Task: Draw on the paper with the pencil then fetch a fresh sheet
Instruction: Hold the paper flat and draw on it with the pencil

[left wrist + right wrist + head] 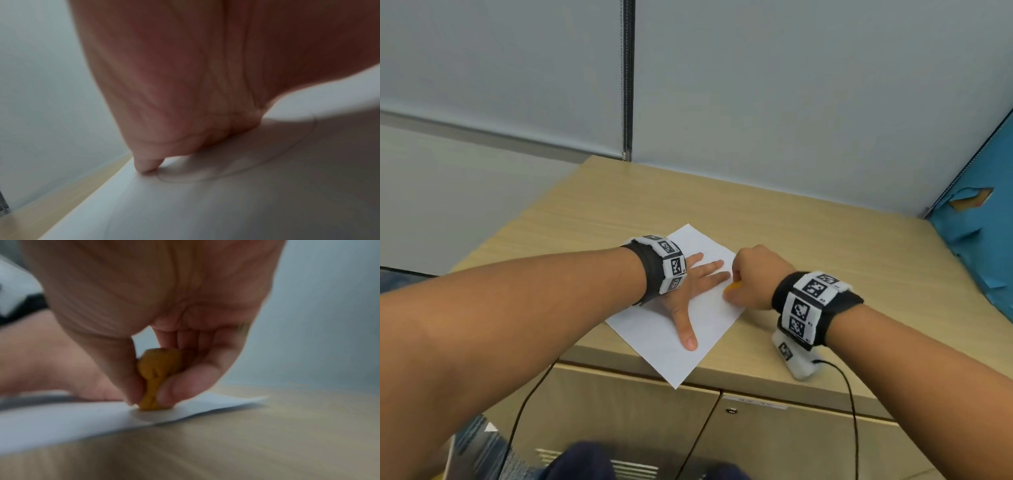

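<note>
Left hand [690,291] lies flat, fingers spread, on the white paper sheet [654,329]; right hand [755,279] pinches what seems a yellow pencil [732,286] at the sheet's edge, where a hard stroke could tear it

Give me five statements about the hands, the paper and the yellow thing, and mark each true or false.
1. The left hand lies flat on the paper with fingers spread. True.
2. The right hand is empty. False: it pinches a yellow object, presumably the pencil, its lower end on the paper.
3. The paper sits on a wooden cabinet top. True.
4. The paper is crumpled into a ball. False: it lies flat.
5. Both wrists wear bands with black-and-white markers. True.
</note>
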`<state>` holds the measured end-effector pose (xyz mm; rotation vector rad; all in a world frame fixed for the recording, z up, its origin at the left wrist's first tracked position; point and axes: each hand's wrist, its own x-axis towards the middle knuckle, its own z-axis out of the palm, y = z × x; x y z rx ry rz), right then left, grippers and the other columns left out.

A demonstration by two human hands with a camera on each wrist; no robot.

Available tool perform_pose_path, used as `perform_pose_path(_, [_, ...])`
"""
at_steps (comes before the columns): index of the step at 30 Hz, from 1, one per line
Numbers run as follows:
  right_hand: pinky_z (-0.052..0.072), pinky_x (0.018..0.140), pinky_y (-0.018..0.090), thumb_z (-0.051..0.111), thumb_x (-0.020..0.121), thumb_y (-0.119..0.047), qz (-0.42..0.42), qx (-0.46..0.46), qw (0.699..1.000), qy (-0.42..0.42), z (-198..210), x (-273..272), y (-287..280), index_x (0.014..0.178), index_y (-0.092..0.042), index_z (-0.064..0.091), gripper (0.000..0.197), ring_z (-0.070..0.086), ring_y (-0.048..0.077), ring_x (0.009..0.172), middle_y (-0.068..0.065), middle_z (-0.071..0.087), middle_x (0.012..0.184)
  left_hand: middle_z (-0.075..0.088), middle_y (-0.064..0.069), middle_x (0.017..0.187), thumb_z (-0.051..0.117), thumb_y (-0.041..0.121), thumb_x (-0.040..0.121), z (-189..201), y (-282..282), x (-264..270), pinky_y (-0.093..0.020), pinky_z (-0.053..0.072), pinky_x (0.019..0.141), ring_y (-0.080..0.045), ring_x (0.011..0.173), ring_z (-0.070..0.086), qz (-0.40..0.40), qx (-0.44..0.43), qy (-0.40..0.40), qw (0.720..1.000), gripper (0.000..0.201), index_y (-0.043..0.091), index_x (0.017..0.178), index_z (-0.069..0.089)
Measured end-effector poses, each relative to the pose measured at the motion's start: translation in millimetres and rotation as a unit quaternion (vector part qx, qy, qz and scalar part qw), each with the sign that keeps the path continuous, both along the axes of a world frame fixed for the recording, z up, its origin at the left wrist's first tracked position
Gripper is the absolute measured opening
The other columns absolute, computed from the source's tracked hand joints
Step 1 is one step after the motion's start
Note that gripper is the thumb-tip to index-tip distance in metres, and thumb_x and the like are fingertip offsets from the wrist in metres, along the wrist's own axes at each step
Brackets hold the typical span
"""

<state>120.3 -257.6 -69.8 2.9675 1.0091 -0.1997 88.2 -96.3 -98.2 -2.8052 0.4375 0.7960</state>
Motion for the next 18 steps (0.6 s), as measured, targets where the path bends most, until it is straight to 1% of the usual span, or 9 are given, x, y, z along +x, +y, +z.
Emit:
perform_pose_path(1, [0.04,0.05,0.024,0.067,0.082,-0.025,0.005,0.001,1.0,0.0,-1,-5,1,0.072,-0.016,0.058,0.016,0.054,0.017,0.06,0.001,0.057,0.073,-0.032,0.01,0.161,0.073,0.083,0.052,-2,1,2,-0.066,-0.006,0.113,-0.031,0.148,-0.027,-0.001,0.004,-0.003,1.0,0.146,0.04,0.151,-0.025])
perform_pose_path(3, [0.044,0.056,0.025,0.067,0.082,-0.023,0.074,-0.008,0.997,0.025,-5,-29,12,0.066,-0.026,0.046,0.027,0.055,0.017,0.064,-0.003,0.056,0.071,-0.028,0.009,0.162,0.076,0.078,0.056,4,0,1,-0.063,-0.004,0.116,-0.028,0.148,-0.027,0.016,0.008,0.003,1.0,0.14,0.039,0.155,-0.016])
perform_pose_path(5, [0.049,0.061,0.028,0.071,0.082,-0.025,0.117,-0.002,0.991,0.062,-7,-43,14,0.071,-0.025,0.05,0.024,0.057,0.016,0.068,-0.003,0.06,0.074,-0.03,0.008,0.161,0.076,0.076,0.059,8,-2,-1,-0.06,-0.005,0.117,-0.026,0.147,-0.029,0.02,0.01,0.011,1.0,0.136,0.039,0.155,-0.013])
perform_pose_path(8, [0.041,0.051,0.025,0.072,0.081,-0.029,0.05,-0.011,0.998,0.028,3,-12,4,0.079,-0.013,0.065,0.017,0.056,0.017,0.063,0.0,0.062,0.074,-0.031,0.008,0.161,0.073,0.082,0.055,1,-2,2,-0.066,-0.007,0.114,-0.031,0.147,-0.029,0.002,0.008,0.005,1.0,0.142,0.04,0.153,-0.021])
perform_pose_path(10, [0.037,0.049,0.024,0.069,0.082,-0.026,0.01,0.002,1.0,0.006,2,-7,1,0.071,-0.015,0.06,0.018,0.055,0.018,0.061,0.001,0.058,0.071,-0.034,0.009,0.16,0.073,0.084,0.052,-4,-1,5,-0.066,-0.007,0.113,-0.032,0.147,-0.028,0.006,0.01,0.001,1.0,0.147,0.039,0.15,-0.027])
perform_pose_path(12, [0.035,0.049,0.024,0.069,0.083,-0.021,0.052,0.001,0.998,0.022,-3,-29,8,0.063,-0.023,0.045,0.031,0.049,0.012,0.057,-0.004,0.051,0.066,-0.033,0.009,0.16,0.074,0.083,0.051,-4,1,5,-0.064,-0.006,0.115,-0.031,0.147,-0.03,0.006,0.011,0.004,1.0,0.146,0.041,0.152,-0.022])
perform_pose_path(13, [0.036,0.051,0.025,0.071,0.083,-0.021,0.083,0.008,0.995,0.047,-5,-43,11,0.064,-0.022,0.044,0.032,0.049,0.011,0.057,-0.005,0.052,0.065,-0.034,0.009,0.159,0.075,0.084,0.049,-4,2,6,-0.063,-0.006,0.116,-0.03,0.146,-0.032,0.011,0.009,0.006,1.0,0.146,0.042,0.152,-0.021])
perform_pose_path(16, [0.046,0.055,0.027,0.075,0.08,-0.027,0.075,0.005,0.994,0.074,-2,-34,5,0.078,-0.012,0.066,0.017,0.061,0.018,0.067,0.001,0.067,0.076,-0.036,0.009,0.159,0.072,0.089,0.044,-9,4,9,-0.064,-0.007,0.115,-0.031,0.146,-0.032,0.009,0.0,-0.002,1.0,0.147,0.046,0.151,-0.02])
perform_pose_path(18, [0.045,0.053,0.027,0.071,0.079,-0.028,0.008,0.005,0.999,0.036,3,-7,-3,0.077,-0.009,0.068,0.019,0.063,0.023,0.069,0.005,0.067,0.076,-0.036,0.009,0.159,0.07,0.09,0.043,-12,4,8,-0.067,-0.007,0.113,-0.032,0.147,-0.03,0.015,-0.001,-0.007,1.0,0.151,0.043,0.149,-0.028])
